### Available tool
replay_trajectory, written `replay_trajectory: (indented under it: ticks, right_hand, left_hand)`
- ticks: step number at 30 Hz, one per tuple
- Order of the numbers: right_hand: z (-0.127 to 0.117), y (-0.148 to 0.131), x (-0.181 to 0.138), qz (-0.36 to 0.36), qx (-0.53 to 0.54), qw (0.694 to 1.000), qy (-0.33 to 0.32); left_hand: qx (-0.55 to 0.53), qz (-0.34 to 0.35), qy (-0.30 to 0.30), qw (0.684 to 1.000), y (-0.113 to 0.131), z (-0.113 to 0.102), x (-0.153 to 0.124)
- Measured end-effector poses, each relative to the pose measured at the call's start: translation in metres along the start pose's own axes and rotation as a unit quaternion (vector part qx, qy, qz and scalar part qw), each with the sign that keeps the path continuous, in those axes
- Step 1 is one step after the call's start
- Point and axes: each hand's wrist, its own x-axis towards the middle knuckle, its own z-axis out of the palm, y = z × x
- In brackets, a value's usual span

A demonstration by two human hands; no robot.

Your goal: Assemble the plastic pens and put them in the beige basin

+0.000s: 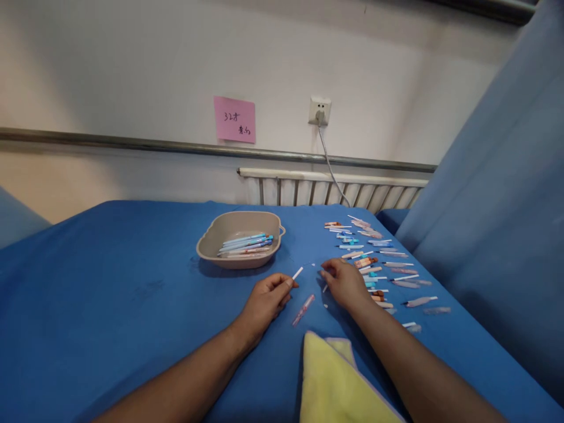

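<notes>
My left hand (269, 296) is closed around a slim white pen refill (298, 273), whose end points up and to the right. Across from it, my right hand (346, 282) has its fingers bent together just above the cloth; whatever they pinch is too small to make out. A thin white stick (325, 288) shows beneath that hand. Between and below the hands lies a clear pink-patterned pen barrel (304, 310). Small white bits (313, 264) rest on the blue cloth near my right fingertips.
A beige basin (204, 249) holds several assembled pens (247, 244). Many loose pen parts (365, 262) lie in rows at the right. A folded yellow cloth (328, 382) is at the front of the blue-covered table (110, 294). A blue curtain (489, 194) hangs at the right.
</notes>
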Motion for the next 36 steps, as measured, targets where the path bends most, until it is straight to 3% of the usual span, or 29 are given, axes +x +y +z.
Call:
replay_trajectory:
  ticks: [6, 11, 18, 21, 24, 26, 28, 32, 36]
  right_hand:
    - [0.011, -0.017, 0.03, -0.011, -0.053, 0.998, -0.032]
    - [0.016, -0.021, 0.033, -0.022, -0.05, 0.998, -0.038]
    - [0.005, -0.022, 0.01, -0.014, 0.071, 0.997, -0.005]
    - [-0.003, -0.026, -0.01, 0.001, 0.179, 0.984, -0.004]
    - [-0.01, -0.032, -0.029, 0.06, 0.505, 0.86, -0.02]
    - [-0.014, -0.035, -0.036, 0.095, 0.613, 0.784, -0.033]
    - [-0.016, -0.036, -0.038, 0.111, 0.669, 0.733, -0.057]
    - [-0.018, -0.033, -0.036, 0.124, 0.704, 0.695, -0.076]
    - [-0.015, -0.027, -0.032, 0.122, 0.693, 0.709, -0.052]
  left_hand:
    - [0.0, 0.012, -0.003, 1.0, 0.001, 0.0, -0.003]
    - [0.005, 0.01, -0.02, 1.0, 0.0, -0.003, -0.004]
    - [-0.007, 0.007, -0.048, 0.999, 0.003, -0.001, -0.006]
    - [0.0, 0.003, -0.059, 0.998, 0.004, 0.002, -0.008]
    - [0.006, -0.003, -0.074, 0.997, 0.004, 0.006, -0.01]
    - [0.006, -0.005, -0.079, 0.997, 0.004, 0.009, -0.012]
    - [0.003, -0.008, -0.082, 0.997, 0.004, 0.012, -0.014]
    - [-0.004, -0.017, -0.088, 0.996, 0.005, 0.014, -0.015]
    - [-0.004, -0.015, -0.078, 0.997, 0.005, 0.011, -0.015]
